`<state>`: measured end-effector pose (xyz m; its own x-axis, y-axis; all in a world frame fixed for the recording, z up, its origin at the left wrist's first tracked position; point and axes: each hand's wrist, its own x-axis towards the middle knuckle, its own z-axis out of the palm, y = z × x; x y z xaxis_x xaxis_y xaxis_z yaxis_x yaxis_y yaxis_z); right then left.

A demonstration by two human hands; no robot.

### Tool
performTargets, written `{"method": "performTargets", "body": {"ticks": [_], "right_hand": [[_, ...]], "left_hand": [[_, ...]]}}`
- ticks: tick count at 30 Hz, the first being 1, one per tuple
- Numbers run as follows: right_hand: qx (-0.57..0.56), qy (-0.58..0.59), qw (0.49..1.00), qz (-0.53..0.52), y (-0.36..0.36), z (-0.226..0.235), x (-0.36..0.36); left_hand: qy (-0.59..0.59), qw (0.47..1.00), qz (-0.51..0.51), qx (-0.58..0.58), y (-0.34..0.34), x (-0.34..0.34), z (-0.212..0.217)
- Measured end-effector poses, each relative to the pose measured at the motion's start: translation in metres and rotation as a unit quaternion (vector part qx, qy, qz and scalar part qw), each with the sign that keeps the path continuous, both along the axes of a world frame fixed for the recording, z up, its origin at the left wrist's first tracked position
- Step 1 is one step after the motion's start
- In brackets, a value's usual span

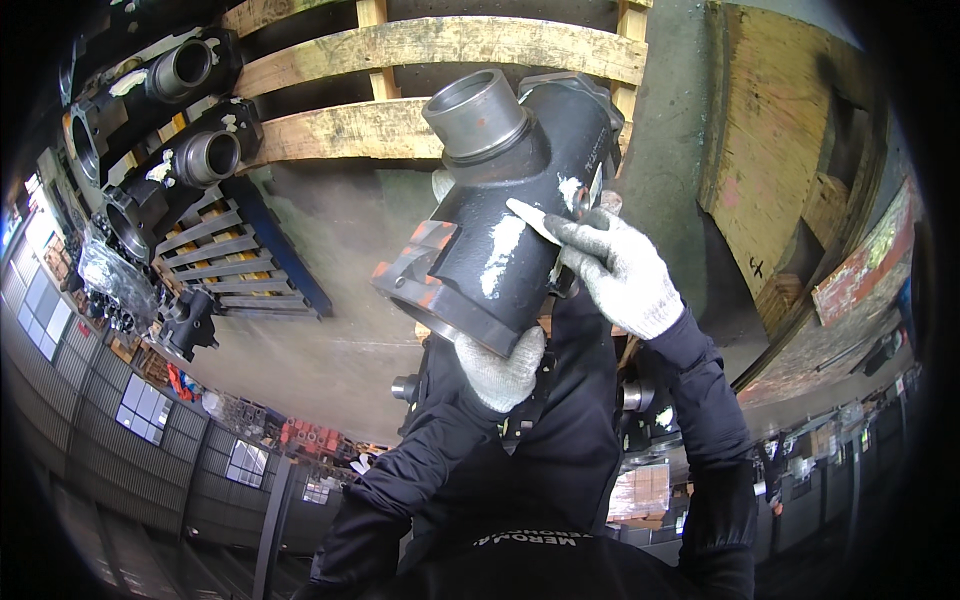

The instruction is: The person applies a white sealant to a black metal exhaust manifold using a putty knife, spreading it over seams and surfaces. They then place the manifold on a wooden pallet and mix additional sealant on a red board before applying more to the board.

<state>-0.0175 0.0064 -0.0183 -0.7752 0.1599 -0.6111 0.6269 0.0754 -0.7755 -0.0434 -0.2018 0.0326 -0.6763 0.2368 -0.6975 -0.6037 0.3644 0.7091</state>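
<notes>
Two gloved hands are clasped on a heavy dark cast-metal housing [500, 215] that is carried in front of the dark jacket. The left hand [503, 372] is cupped beneath the housing's lower flanged end, its fingers closed under the rim. The right hand [615, 265] is pressed against the housing's right side, with the fingers spread across the black body near a white paint patch. The housing is tilted, its round grey collar pointing up and away. Beyond the housing, a wooden pallet [440, 45] is seen on the concrete floor [340, 240]. Left of the housing, similar dark castings [180, 110] are stacked on another pallet.
</notes>
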Motion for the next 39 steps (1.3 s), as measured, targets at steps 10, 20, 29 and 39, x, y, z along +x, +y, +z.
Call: {"method": "performTargets", "body": {"ticks": [10, 20, 29, 39], "right_hand": [[0.044, 0.047, 0.995, 0.075, 0.000, 0.022, -0.013], [0.001, 0.081, 0.995, 0.060, 0.002, 0.023, 0.009], [0.070, -0.054, 0.986, -0.142, 0.000, -0.014, 0.042], [-0.023, -0.097, 0.929, -0.357, -0.005, -0.036, 0.086]], "left_hand": [[0.008, 1.000, 0.018, 0.016, 0.002, 0.003, 0.000], [-0.066, 0.997, 0.010, 0.024, -0.013, 0.009, -0.003], [-0.084, 0.965, 0.235, 0.075, 0.030, -0.031, 0.021], [-0.220, 0.897, 0.381, 0.052, 0.026, -0.091, 0.021]]}}
